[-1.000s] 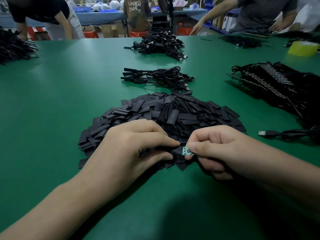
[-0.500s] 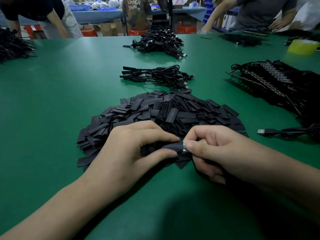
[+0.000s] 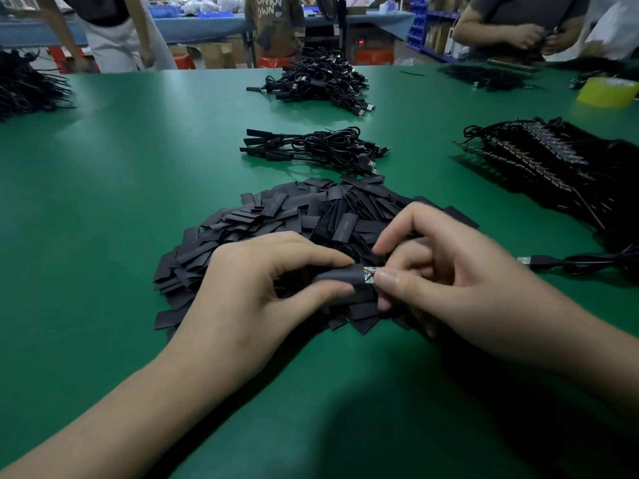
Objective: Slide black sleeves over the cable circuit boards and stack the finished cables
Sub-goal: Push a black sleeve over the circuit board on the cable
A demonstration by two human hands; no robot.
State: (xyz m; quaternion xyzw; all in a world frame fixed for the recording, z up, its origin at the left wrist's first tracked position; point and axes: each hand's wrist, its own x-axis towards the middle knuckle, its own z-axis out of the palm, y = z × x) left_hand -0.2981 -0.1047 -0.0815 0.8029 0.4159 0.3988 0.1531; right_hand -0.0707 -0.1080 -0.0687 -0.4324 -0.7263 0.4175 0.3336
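Note:
My left hand [image 3: 262, 285] pinches a black sleeve [image 3: 342, 274] between thumb and forefinger, just above a big heap of loose black sleeves [image 3: 276, 216]. My right hand [image 3: 446, 271] pinches the cable's small circuit board [image 3: 369, 274], whose bare end with coloured wires sticks out of the sleeve's right mouth. That cable [image 3: 567, 262] trails off to the right, its USB plug lying on the green table [image 3: 121, 174]. A small stack of sleeved cables [image 3: 311, 148] lies beyond the heap.
A row of unsleeved cables with bare boards [image 3: 539, 157] fills the right side. Another cable pile [image 3: 318, 84] sits farther back, one more [image 3: 24, 88] at far left. A yellow tape roll [image 3: 605, 91] rests at far right. Other people stand around the table's far edge.
The sleeve has slid further over the board, leaving only its right end showing. My right forefinger has lifted and my hands sit slightly farther up over the heap.

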